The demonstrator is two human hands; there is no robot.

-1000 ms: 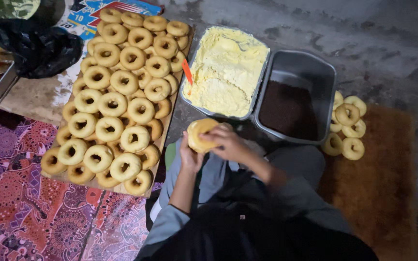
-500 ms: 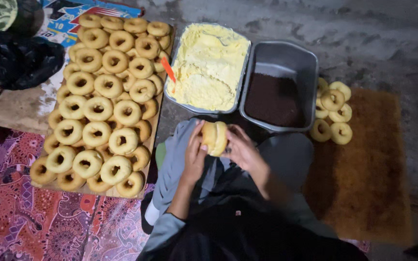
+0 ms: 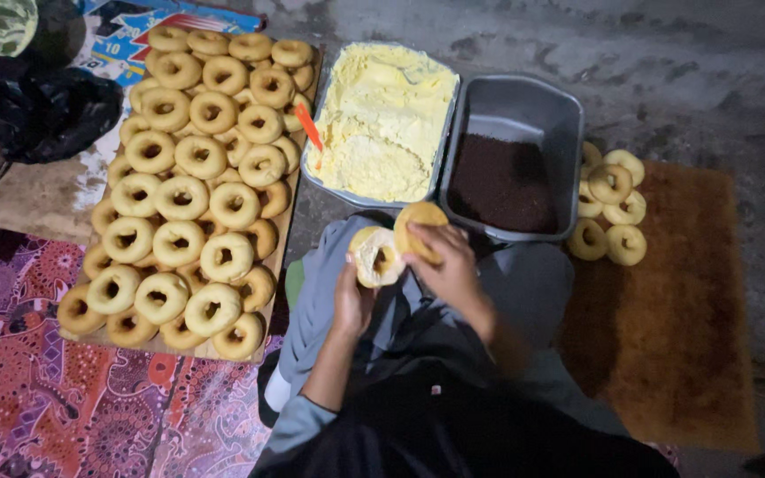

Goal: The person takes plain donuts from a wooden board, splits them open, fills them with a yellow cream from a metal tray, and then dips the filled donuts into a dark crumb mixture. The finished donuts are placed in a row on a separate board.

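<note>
Over my lap my two hands hold a ring doughnut split into two halves. My left hand (image 3: 351, 301) grips the lower half (image 3: 375, 256), its pale cut face turned up. My right hand (image 3: 450, 265) holds the golden top half (image 3: 421, 223) lifted and tilted away beside it. Just beyond my hands stand two grey tubs: one (image 3: 315, 181) full of pale yellow cream (image 3: 384, 119) with an orange spatula (image 3: 309, 129) in it, the other (image 3: 558, 124) holding dark brown sprinkles (image 3: 502, 181).
A board (image 3: 278, 257) at my left carries several rows of plain ring doughnuts (image 3: 189, 195). Several more doughnuts (image 3: 611, 202) lie right of the sprinkle tub on a brown mat (image 3: 675, 327). A black bag (image 3: 46, 106) sits far left, patterned purple cloth (image 3: 37, 398) below it.
The whole doughnut held flat in both hands has been turned on edge and then opened into two halves; my right hand has lifted the top half away.
</note>
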